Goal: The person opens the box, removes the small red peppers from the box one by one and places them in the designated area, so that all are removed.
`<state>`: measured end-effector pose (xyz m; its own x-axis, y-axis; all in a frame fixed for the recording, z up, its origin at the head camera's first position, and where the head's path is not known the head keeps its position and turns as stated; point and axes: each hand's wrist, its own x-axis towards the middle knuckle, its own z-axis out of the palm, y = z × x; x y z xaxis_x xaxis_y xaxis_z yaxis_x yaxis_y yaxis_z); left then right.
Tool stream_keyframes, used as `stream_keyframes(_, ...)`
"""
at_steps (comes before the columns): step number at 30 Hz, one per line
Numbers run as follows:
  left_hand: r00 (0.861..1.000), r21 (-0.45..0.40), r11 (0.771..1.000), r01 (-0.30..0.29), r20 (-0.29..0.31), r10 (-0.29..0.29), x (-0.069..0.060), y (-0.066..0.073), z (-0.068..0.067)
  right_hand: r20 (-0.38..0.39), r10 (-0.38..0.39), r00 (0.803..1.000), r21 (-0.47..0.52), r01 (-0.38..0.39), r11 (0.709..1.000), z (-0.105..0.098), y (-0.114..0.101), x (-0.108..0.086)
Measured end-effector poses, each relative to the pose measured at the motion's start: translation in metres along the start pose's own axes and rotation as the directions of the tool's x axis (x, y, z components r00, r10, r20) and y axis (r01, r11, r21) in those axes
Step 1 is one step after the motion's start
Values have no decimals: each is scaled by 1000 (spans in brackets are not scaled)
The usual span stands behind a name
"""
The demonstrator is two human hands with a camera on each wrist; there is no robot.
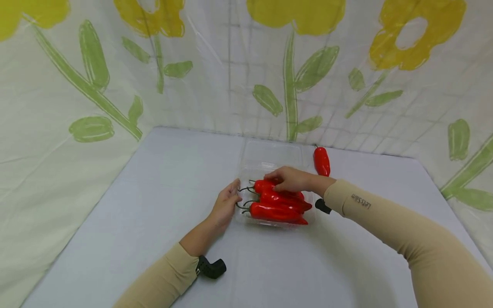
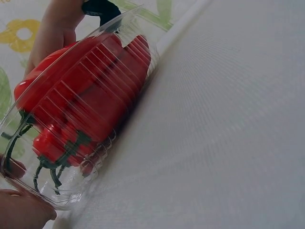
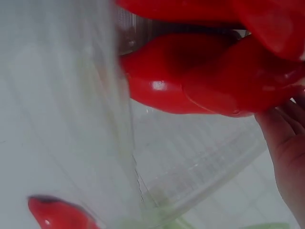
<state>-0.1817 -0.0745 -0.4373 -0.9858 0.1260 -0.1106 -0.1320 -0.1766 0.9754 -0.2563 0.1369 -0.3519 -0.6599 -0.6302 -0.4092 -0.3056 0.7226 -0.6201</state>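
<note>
A clear plastic clamshell box (image 2: 71,196) holds several red peppers (image 1: 275,211) with green stems, lying side by side. My left hand (image 1: 224,206) pinches the box's left edge, thumb on the inner side, near the stems. Over the back part of the box, my right hand (image 1: 290,179) grips a red pepper (image 1: 262,186) from above. That hand covers part of the pepper, so I cannot tell whether it touches the box floor. In the right wrist view the right fingers (image 3: 274,129) lie against a pepper.
The box's lid (image 1: 273,153) lies folded open toward the back. One more red pepper (image 1: 321,161) lies on the white table (image 1: 173,171), right of the lid. A flower-patterned sheet (image 1: 215,85) hangs behind the table's back edge.
</note>
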Motion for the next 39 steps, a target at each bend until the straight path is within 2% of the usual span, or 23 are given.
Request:
stream_keyframes(10, 1000, 5, 1000, -12, 6, 12, -1, -2, -1, 68, 15, 998, -34, -12, 999, -7, -1, 4)
stream_keyframes(18, 1000, 13, 1000, -1, 4, 1, -3, -1, 1, 26, -12, 1000, -92, 14, 996, -4, 11, 7)
stream_keyframes(28, 1000, 2, 1000, 7, -3, -7, -1, 1, 1, -42, -74, 996, -166, 67, 984, -4, 13, 1)
stream_keyframes(33, 1000, -1, 1000, 5, 0, -5, -1, 1, 1, -36, -73, 997, -166, 66, 984, -5, 16, 2)
stream_keyframes(39, 1000, -3, 1000, 5, 4, -5, 0, 1, 1, 4, -60, 998, -117, 60, 991, -8, 19, 1)
